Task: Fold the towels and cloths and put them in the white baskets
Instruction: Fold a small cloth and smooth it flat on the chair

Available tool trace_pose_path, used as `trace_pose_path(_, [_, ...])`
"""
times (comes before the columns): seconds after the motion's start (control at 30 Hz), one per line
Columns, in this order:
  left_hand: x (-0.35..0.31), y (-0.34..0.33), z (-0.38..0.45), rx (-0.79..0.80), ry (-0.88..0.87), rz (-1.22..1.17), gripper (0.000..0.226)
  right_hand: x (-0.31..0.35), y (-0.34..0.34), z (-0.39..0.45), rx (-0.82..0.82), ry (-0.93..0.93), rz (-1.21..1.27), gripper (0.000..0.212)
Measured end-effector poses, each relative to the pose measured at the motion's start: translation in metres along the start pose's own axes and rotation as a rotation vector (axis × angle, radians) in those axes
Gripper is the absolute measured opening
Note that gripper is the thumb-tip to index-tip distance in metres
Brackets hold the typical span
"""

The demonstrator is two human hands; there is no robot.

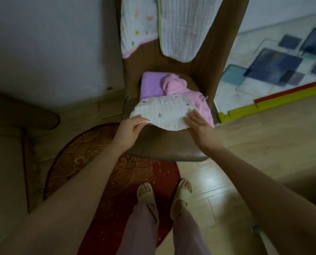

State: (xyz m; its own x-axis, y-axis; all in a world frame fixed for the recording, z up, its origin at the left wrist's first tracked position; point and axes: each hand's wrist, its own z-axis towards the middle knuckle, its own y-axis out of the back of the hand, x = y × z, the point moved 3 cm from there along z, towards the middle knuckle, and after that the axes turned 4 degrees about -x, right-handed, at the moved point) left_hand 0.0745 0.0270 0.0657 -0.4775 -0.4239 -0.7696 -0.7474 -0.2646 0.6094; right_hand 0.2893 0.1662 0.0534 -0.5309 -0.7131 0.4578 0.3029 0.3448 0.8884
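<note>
Brown and padded, the chair seat (164,144) fills the middle of the view, standing on pale floorboards beside a dark red patterned rug (105,173).

At the left hand (130,132), thumb and fingertips pinch the near left corner of a white star-print cloth (164,112), lifting its edge slightly off the seat. At the right hand (197,126), the fingers lie straight and flat, pressing down on the cloth's near right corner; they hold nothing. Both bare forearms reach in from the bottom corners.

The white star-print cloth lies spread across the seat, its near edge curving over the brown padding. Its far side overlaps a folded purple towel (151,85) on the left and a crumpled pink cloth (175,85) on the right, which spreads down past the right hand.

Over the chair back hang two more pieces: a white cloth with coloured spots (137,26) and a plain ribbed white cloth (181,30), side by side.

Below, two feet in pale slides (148,197) stand on the floor and rug edge. A blue-patterned mat (278,59) lies at the right.
</note>
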Motion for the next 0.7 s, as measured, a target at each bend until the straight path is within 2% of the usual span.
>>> trace_pose_path(0.1, [0.046,-0.035,-0.017,0.188,0.010,0.098,0.025,-0.007,-0.052,-0.034,0.114,-0.066,-0.006,0.033])
trace_pose_path(0.2, [0.076,-0.064,-0.036,0.308,0.033,0.142,0.027,-0.011,-0.091,-0.067,0.220,-0.160,-0.032,0.027])
trace_pose_path(0.3, [0.097,-0.077,-0.051,0.337,0.069,0.165,0.026,-0.011,-0.113,-0.089,0.317,-0.255,-0.026,0.030])
trace_pose_path(0.43, [0.116,-0.079,-0.065,0.359,0.074,0.223,0.027,-0.010,-0.121,-0.102,0.365,-0.316,-0.010,0.029])
trace_pose_path(0.57, [0.115,-0.077,-0.066,0.321,0.102,0.222,0.030,-0.003,-0.109,-0.097,0.388,-0.439,-0.040,0.028])
trace_pose_path(0.7, [0.111,-0.074,-0.040,0.100,0.122,0.261,0.027,-0.005,-0.100,-0.058,0.243,-0.444,-0.067,0.025])
